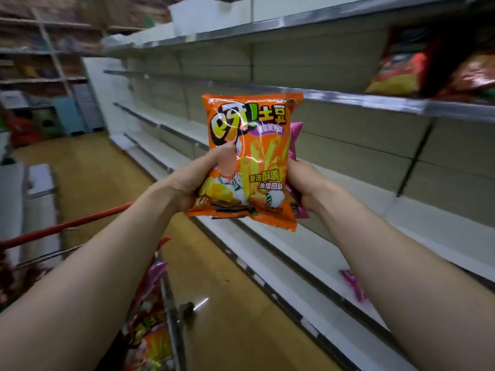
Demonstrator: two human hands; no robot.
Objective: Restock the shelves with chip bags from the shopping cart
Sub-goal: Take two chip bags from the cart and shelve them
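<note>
Cart (171, 325) at 7 o'clock, red handle (67, 224) at 8, parked close to the person so stock is within reach. More chip bags (150, 341) piled inside it, so plenty left to shelve.

Left hand (192, 183), just left of centre, grips the orange chip bag (251, 162) by its lower left edge, thumb laid across the front. The bag is held upright and label-out at dead centre, probably to check the facing before it goes on.

A pink bag (296, 132) is stacked right behind it, peeking out at the orange bag's 3 o'clock. My guess: two carried per trip.

Right hand (302, 183) is clamped on the right edge of the pair, fingers hidden behind. Both hands sit close together on the same stack, which keeps the slippery film from sliding.

Shelves (375, 103) run from 11 to 4 o'clock, mostly bare. Red bags (401, 68) stand on the upper shelf at 2 o'clock. One pink bag (353, 285) lies on a low shelf at 4. The held bags are in the air, not touching any shelf.

Early in the task, I'd say.
</note>
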